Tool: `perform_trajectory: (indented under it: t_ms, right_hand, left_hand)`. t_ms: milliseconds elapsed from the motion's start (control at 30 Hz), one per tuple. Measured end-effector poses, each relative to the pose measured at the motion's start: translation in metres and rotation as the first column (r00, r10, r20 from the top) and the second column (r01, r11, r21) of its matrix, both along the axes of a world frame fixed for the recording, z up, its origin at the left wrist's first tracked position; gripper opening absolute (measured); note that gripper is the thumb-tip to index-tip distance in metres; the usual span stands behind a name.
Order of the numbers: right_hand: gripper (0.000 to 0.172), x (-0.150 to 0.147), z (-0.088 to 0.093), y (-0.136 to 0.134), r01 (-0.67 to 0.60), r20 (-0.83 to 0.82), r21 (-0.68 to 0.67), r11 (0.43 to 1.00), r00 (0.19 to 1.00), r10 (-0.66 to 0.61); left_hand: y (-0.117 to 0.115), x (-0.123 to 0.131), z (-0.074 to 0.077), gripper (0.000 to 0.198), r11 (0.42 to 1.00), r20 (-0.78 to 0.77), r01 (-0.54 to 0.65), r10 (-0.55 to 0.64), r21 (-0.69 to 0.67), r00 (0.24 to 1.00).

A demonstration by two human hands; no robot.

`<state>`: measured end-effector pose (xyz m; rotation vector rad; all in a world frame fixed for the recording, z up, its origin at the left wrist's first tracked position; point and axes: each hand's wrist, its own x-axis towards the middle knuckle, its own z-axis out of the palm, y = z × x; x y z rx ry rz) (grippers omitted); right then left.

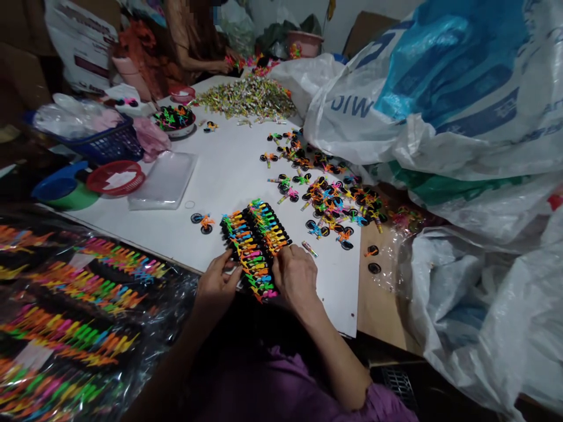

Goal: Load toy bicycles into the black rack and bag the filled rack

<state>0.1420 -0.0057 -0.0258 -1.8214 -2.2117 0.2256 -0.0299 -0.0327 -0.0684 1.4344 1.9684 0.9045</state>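
Touching, with the left hand [219, 281], the left edge of a tight two-row block of multicoloured plastic toy bicycles with black wheels [251, 243], thumb and forefinger parted; unable to tell whether clamped on any piece with the left grip. Curling the right hand [298, 275] over the block's right edge, fingertips partly hidden; unable to tell whether apart or together in the right grip. Having the block between both hands, at the near edge of the flat white worktop [215, 155]. Showing, just beyond the left hand, a single orange toy bicycle with black wheels [206, 224]; just beside the right hand, a small printed multicoloured tube [309, 249]. Spreading farther right into a loose heap of mixed-colour toy bicycles [326, 202]. Looking across to a pile of small shiny yellowish tubes [246, 97] and, past it, a co-worker's forearm [193, 60]. Finding at left a flat stack of clear plastic bags [163, 179] and a rectangular dark-blue plastic basket [103, 143].
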Motion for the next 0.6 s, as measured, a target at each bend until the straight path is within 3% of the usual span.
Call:
perform_trajectory:
  t_ms: [100, 200, 267, 333, 467, 600]
  right_hand:
    - [0.016, 0.014, 0.009, 0.000, -0.029, -0.106, -0.028, 0.999, 0.994, 0.026]
    - [0.024, 0.041, 0.010, 0.009, 0.018, -0.270, 0.036, 0.999, 0.963, -0.008]
    - [0.027, 0.058, 0.001, 0.019, 0.062, -0.365, 0.046, 0.997, 0.930, -0.041]
    - [0.030, 0.067, -0.013, 0.029, 0.026, -0.484, -0.059, 0.998, 0.873, -0.052]
    - [0.038, 0.063, -0.039, 0.032, -0.175, -0.708, -0.281, 0.943, 0.702, -0.081]
    - [0.043, 0.054, -0.049, 0.024, -0.144, -0.742, -0.302, 0.943, 0.657, -0.137]
  left_hand:
    - [0.002, -0.003, 0.012, 0.038, 0.982, -0.236, 0.039, 0.005, 0.182, 0.972]
    - [0.007, 0.008, 0.025, 0.028, 0.924, -0.462, 0.211, -0.044, 0.318, 0.886]
    - [0.010, 0.022, 0.028, 0.026, 0.890, -0.567, 0.342, -0.121, 0.301, 0.815]
    - [0.011, 0.037, 0.025, 0.028, 0.876, -0.629, 0.408, -0.169, 0.256, 0.758]
    - [0.010, 0.055, 0.013, 0.037, 0.885, -0.657, 0.422, -0.201, 0.195, 0.727]
    - [0.011, 0.060, 0.013, 0.037, 0.893, -0.635, 0.417, -0.226, 0.168, 0.739]
